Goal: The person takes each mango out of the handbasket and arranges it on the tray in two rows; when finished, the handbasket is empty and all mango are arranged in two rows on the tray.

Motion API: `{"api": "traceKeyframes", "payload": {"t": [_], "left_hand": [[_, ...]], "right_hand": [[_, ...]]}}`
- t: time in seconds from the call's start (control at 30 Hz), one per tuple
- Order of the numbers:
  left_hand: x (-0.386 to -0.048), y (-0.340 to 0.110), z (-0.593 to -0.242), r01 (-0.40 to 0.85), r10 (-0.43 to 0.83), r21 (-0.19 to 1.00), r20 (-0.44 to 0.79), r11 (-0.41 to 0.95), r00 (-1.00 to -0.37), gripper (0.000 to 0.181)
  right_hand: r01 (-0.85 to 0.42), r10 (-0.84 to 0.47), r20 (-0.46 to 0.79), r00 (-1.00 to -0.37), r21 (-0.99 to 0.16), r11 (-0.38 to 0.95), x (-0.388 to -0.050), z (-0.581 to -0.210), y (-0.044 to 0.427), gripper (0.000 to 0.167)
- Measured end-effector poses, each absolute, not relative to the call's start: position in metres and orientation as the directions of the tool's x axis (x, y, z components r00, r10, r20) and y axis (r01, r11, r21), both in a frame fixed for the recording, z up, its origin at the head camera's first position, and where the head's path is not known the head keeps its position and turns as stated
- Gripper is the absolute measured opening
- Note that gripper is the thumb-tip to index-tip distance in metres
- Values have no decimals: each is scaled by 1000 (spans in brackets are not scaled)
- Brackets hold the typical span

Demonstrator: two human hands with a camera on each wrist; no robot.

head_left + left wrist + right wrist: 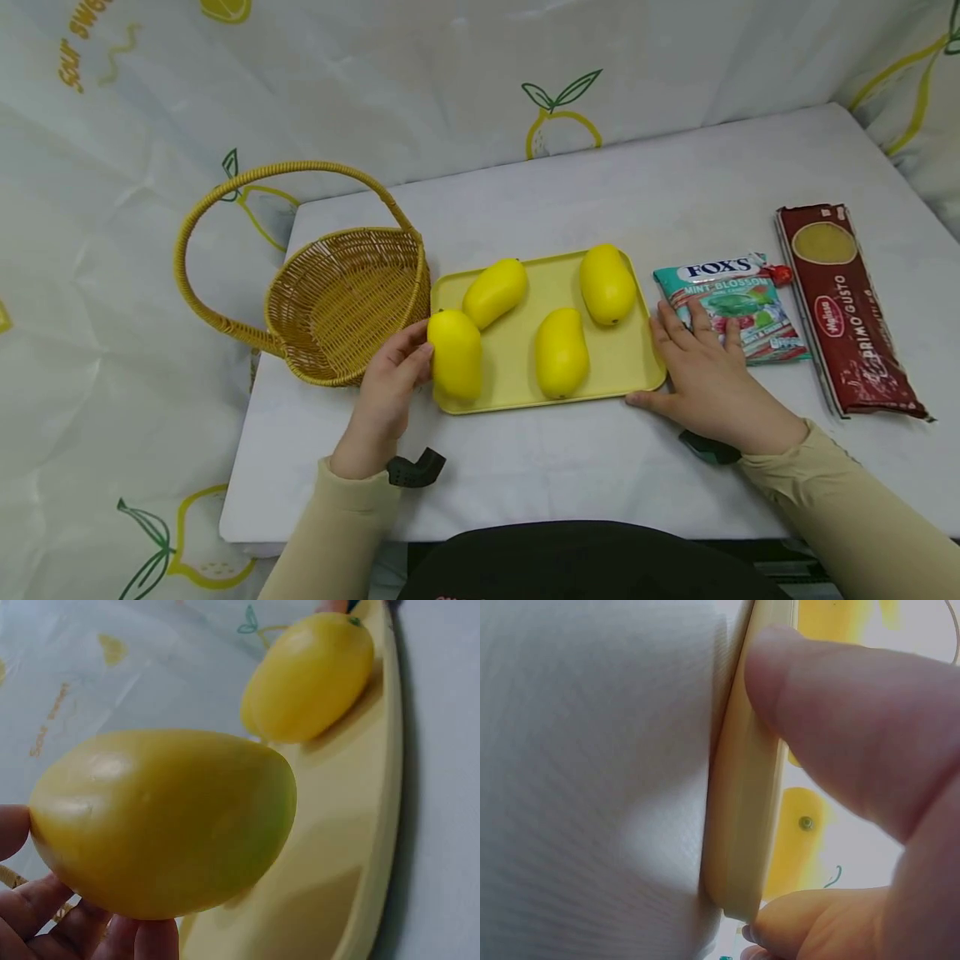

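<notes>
My left hand (386,387) grips a yellow mango (455,356) at the left end of a pale yellow tray (510,367). In the left wrist view, the fingertips and thumb hold this mango (165,821) from one end, and it shows a greenish tint. Three more mangoes lie on the tray: one at the back left (497,292), one near the front (562,353) and one at the back right (607,285). My right hand (705,387) lies with spread fingers at the tray's right front corner; its thumb touches the tray edge (742,787) in the right wrist view.
A wicker basket (300,287) with a tall arched handle stands left of the tray, close to my left hand. Right of the tray lie a Fox's candy bag (731,296), a small red-wrapped candy (781,274) and a dark red Melissa pasta pack (851,312). Lemon-print cloth hangs behind.
</notes>
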State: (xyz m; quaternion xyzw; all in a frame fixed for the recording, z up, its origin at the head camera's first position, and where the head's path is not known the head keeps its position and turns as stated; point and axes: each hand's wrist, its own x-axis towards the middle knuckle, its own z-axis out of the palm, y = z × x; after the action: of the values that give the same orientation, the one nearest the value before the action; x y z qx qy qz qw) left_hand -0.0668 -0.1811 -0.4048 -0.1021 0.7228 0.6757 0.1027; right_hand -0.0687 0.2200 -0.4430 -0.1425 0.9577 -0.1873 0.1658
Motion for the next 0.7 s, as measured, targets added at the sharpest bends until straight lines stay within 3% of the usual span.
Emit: {"api": "traceKeyframes", "payload": {"t": [0.5,0.7], "left_hand": [[-63,-177,-428,-346,-89,917,-335,197,-938,40],[-65,-173,-431,-331,-147,886,-298,326,-943,40]], "right_hand": [[-214,-337,-263,-904,-403,890,-70,-443,219,122],[-208,-334,-270,-903,-407,890,-70,-443,219,123]]}}
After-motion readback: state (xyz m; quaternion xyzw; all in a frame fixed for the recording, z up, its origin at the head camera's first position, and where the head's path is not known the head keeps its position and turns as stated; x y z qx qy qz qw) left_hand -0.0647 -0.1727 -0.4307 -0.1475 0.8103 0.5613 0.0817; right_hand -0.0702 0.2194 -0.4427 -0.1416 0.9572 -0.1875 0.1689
